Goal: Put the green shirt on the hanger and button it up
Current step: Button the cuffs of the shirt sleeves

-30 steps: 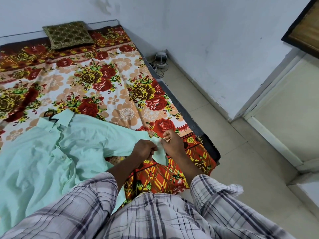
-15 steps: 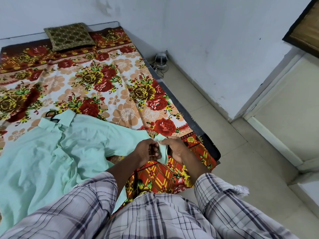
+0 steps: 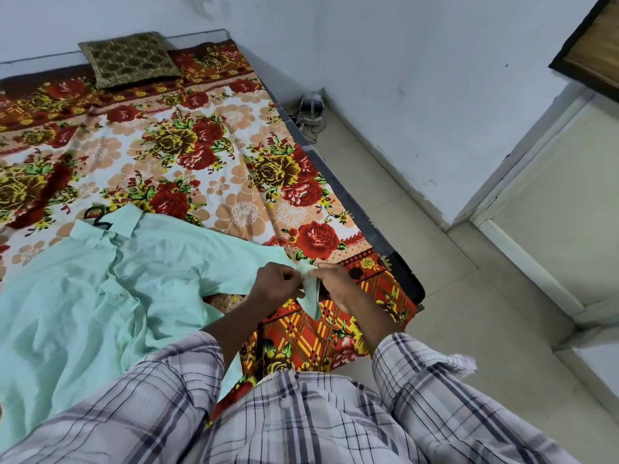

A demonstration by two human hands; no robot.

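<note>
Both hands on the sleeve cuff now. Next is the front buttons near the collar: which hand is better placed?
Probably the left hand: it pinches the cuff on the side nearer the green shirt, whose collar lies to the left. The right hand sits farther away.

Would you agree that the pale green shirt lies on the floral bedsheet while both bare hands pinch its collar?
Not the collar. In the head view, the left hand and right hand pinch the cuff end of a sleeve; the collar lies untouched. The pale green shirt does lie on the floral bedsheet.
</note>
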